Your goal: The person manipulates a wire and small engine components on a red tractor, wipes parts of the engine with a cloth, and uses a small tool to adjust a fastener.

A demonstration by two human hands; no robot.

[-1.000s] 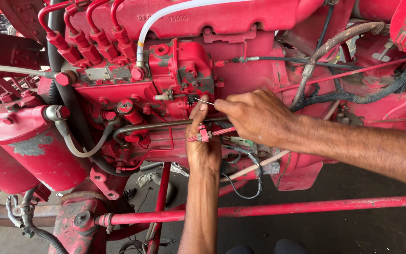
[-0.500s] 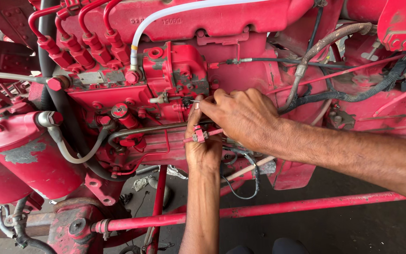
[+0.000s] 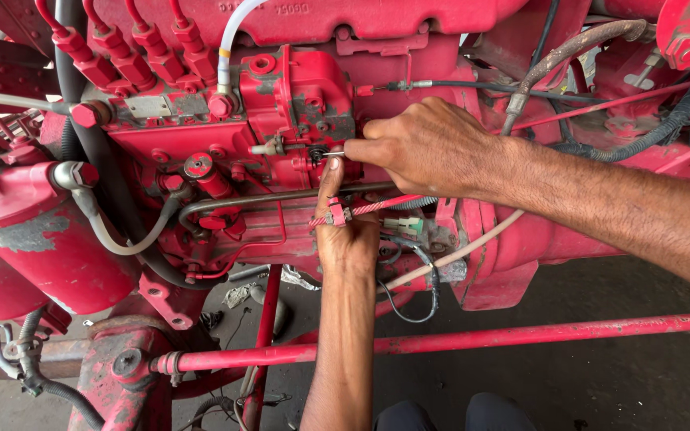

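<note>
Red engine pump (image 3: 297,104) under both hands

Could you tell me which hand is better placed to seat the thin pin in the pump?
Probably the right hand: its fingers already pinch the thin pin at the red pump. The left hand only touches beneath it.

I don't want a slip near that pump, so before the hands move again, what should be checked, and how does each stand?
1. Right hand pinches the thin metal pin at the red injection pump: ok.
2. Left hand braced below, index finger up beside the pin: ok.
3. Pin seated in its hole: cannot tell, fingers hide it.
4. Red rod crossing the left hand is free of the fingers: not ok, it touches them.
5. Loose black wire below is apart from both hands: ok.
</note>
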